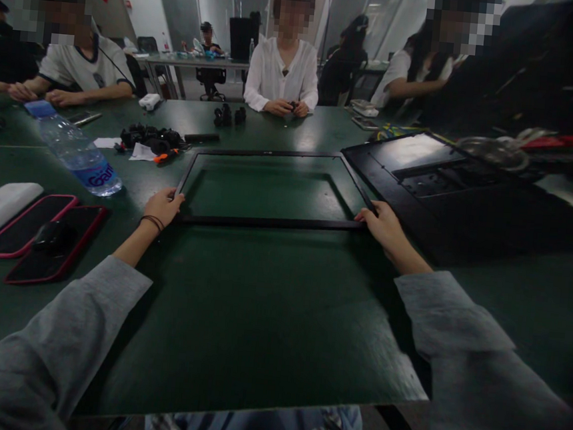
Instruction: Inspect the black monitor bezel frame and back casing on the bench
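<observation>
Black frame (pixel 266 222), clear of the bench (pixel 268 307), not yet set down; my left fingers (pixel 179 200) and right fingers (pixel 365 214) pinch it.

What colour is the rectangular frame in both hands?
The frame is black; it shows best in the head view, the only one here.
</observation>
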A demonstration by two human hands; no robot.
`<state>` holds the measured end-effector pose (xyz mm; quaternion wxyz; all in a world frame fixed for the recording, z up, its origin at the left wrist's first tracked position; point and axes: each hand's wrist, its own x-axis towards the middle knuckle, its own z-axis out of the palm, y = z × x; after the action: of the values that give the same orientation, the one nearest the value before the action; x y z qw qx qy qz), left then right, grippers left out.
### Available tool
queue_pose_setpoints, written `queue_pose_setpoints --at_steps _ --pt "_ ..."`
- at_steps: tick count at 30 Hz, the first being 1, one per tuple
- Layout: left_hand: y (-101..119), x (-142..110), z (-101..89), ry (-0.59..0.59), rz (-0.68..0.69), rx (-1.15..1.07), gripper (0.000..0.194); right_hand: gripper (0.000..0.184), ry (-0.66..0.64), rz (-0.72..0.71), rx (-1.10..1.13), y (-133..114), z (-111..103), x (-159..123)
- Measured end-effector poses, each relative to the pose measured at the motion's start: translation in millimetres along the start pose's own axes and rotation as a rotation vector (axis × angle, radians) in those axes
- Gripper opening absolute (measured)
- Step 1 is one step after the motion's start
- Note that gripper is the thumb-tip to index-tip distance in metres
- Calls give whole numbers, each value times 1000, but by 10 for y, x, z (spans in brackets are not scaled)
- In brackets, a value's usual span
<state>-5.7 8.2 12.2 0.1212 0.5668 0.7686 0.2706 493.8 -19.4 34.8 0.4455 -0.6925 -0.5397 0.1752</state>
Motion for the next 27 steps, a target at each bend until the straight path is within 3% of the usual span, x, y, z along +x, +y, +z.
queue_pose_setpoints --at_steps 18,27 --pt "-5 -6 11 7 2 -4 44 15 11 8 23 81 18 24" --pt "4 0 0 -4 -10 12 45 13 -24 10 -28 429 61 234"
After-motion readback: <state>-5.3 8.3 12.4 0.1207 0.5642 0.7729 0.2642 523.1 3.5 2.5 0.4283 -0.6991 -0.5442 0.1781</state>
